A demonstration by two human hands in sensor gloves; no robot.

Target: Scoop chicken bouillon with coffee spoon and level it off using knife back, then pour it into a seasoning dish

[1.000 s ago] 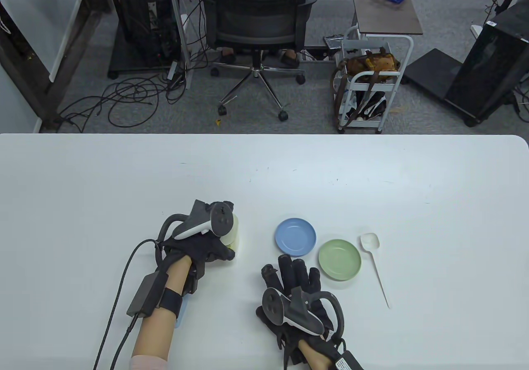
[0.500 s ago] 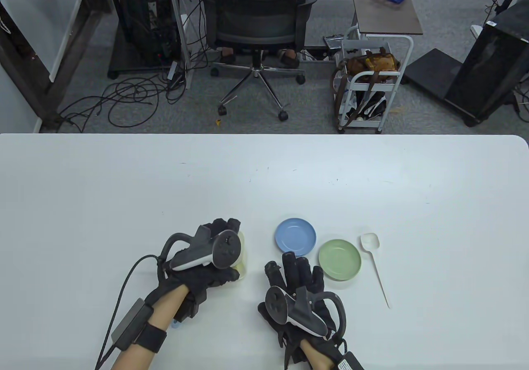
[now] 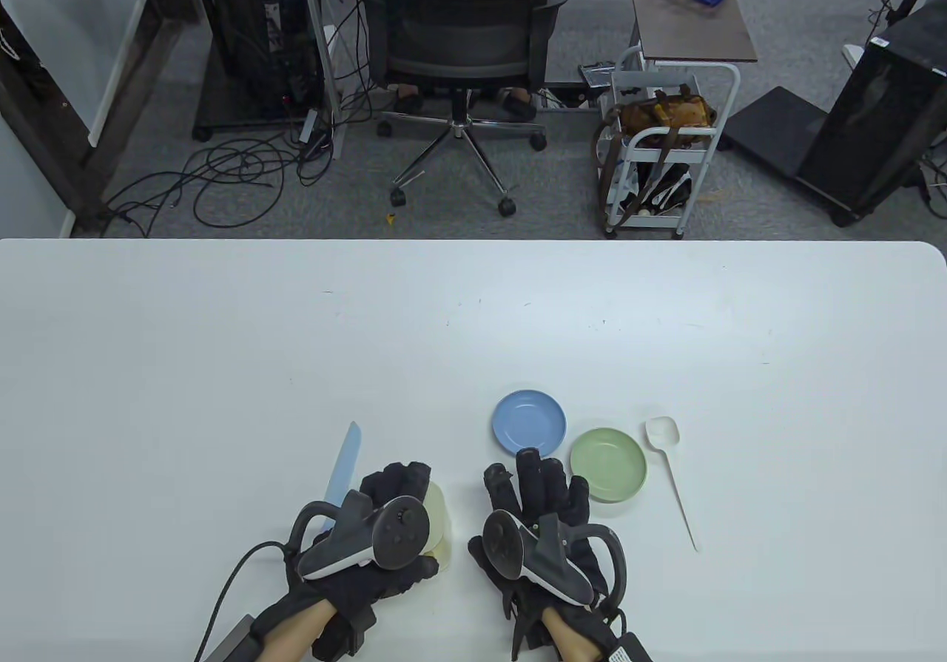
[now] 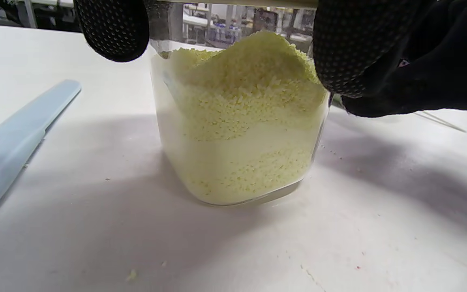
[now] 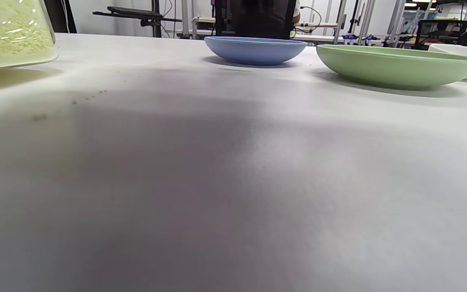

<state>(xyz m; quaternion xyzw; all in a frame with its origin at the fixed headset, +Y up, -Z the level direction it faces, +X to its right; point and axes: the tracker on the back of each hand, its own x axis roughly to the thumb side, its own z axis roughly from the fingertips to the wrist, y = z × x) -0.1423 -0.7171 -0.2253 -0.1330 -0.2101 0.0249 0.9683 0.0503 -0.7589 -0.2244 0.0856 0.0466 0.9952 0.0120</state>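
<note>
My left hand [image 3: 403, 495] grips a clear jar of yellow chicken bouillon [image 3: 438, 518] from above; the jar stands on the table near the front edge. In the left wrist view, gloved fingers [image 4: 112, 28] curl over the rim of the jar [image 4: 237, 121]. A light blue knife [image 3: 345, 462] lies just left of that hand. My right hand [image 3: 536, 488] rests flat on the table, fingers straight, holding nothing. Past it sit a blue dish [image 3: 529, 423] and a green dish [image 3: 608, 464]. A white coffee spoon [image 3: 662, 433] lies right of the green dish.
The white table [image 3: 222, 359] stretches wide behind the objects. The right wrist view shows the jar [image 5: 10, 32] at the left, the blue dish [image 5: 255, 49] and green dish [image 5: 395, 65] ahead. Scattered bouillon grains [image 5: 39, 117] lie on the table.
My left hand has pulled the jar toward the front edge, and the blue knife now shows beside it. My right hand edged slightly right and forward.
</note>
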